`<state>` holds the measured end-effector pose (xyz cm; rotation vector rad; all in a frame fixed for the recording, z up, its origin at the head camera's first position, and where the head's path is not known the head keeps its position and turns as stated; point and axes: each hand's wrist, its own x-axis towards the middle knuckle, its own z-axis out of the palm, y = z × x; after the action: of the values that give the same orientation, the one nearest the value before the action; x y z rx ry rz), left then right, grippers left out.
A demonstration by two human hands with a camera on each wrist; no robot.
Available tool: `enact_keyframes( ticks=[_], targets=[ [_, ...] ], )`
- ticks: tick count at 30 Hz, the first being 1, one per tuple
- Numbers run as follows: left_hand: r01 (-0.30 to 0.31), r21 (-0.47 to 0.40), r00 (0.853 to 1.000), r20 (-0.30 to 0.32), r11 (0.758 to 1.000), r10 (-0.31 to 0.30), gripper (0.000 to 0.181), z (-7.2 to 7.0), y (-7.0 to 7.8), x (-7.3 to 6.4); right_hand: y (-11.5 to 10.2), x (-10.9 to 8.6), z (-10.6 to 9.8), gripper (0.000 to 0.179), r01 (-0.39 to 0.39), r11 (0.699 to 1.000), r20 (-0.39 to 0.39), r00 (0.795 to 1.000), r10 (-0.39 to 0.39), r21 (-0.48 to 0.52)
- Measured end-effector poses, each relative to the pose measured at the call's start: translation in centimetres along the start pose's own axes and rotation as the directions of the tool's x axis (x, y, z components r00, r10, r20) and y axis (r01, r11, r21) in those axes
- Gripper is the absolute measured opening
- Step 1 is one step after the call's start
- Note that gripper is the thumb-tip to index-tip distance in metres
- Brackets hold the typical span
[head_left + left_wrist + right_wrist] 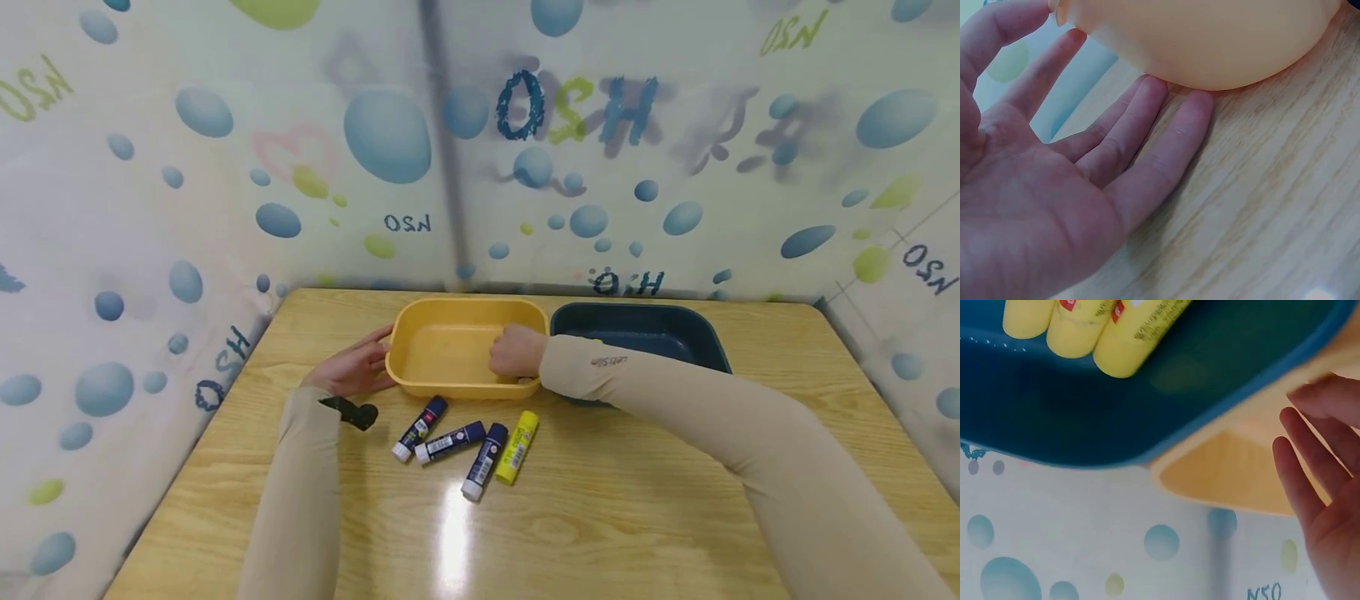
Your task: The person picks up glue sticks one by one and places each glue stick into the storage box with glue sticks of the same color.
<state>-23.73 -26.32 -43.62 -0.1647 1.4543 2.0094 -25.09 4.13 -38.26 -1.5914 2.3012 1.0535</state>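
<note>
My left hand point(356, 367) isn't gripping: loose fingers touch the oblong yellow plastic bin point(450, 390); pushing harder could slide it. Near side of it, three navy cylindrical glue sticks point(450, 442), white-ended, then one yellow cylindrical glue stick point(517, 447); a knock could roll them. My right hand point(517, 350) is at the bin's right end, can't tell its grip. No sticks visible inside. Right, oblong dark-blue plastic bin point(660, 327): three yellow sticks point(1079, 331) visible.

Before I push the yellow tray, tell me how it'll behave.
The yellow tray will probably slide rather than tip, because it sits low and broad on the table. It looks thin-walled and smooth, so likely light for its size. Pushed right, it may bump the dark tray beside it.
</note>
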Motion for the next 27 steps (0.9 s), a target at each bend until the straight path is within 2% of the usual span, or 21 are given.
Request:
enact_keyframes(
  ticks=[4, 8, 16, 18, 22, 27],
  targets=[
    [-0.002, 0.001, 1.0, 0.004, 1.0, 0.002, 0.06, -0.1, -0.2, 0.1, 0.2, -0.4, -0.7, 0.014, -0.017, 1.0, -0.016, 1.0, 0.017, -0.016],
    [-0.001, -0.009, 1.0, 0.006, 1.0, 0.001, 0.06, -0.1, -0.3, 0.1, 0.3, -1.4, -1.4, 0.012, -0.02, 1.0, -0.073, 0.997, 0.021, 0.006],
    [0.013, -0.031, 1.0, -0.011, 0.999, -0.013, 0.057, 0.2, -0.1, 0.2, -0.7, -4.2, -3.6, 0.02, 0.005, 0.984, -0.184, 0.983, 0.027, 0.175],
    [0.012, -0.033, 1.0, -0.011, 0.999, -0.012, 0.057, 0.3, -0.1, 0.2, -1.1, -4.9, -4.1, 0.02, 0.004, 0.982, -0.2, 0.979, 0.034, 0.188],
    [0.013, -0.036, 1.0, -0.003, 0.999, -0.013, 0.057, 0.4, -0.1, 0.2, -1.7, -6.1, -4.6, 0.021, 0.002, 0.985, -0.214, 0.976, 0.035, 0.172],
    [0.016, -0.049, 1.0, 0.013, 0.999, -0.016, 0.058, -0.3, -0.1, 0.5, -2.1, -6.9, -4.3, 0.02, -0.007, 0.987, -0.214, 0.976, 0.042, 0.162]
  ],
)
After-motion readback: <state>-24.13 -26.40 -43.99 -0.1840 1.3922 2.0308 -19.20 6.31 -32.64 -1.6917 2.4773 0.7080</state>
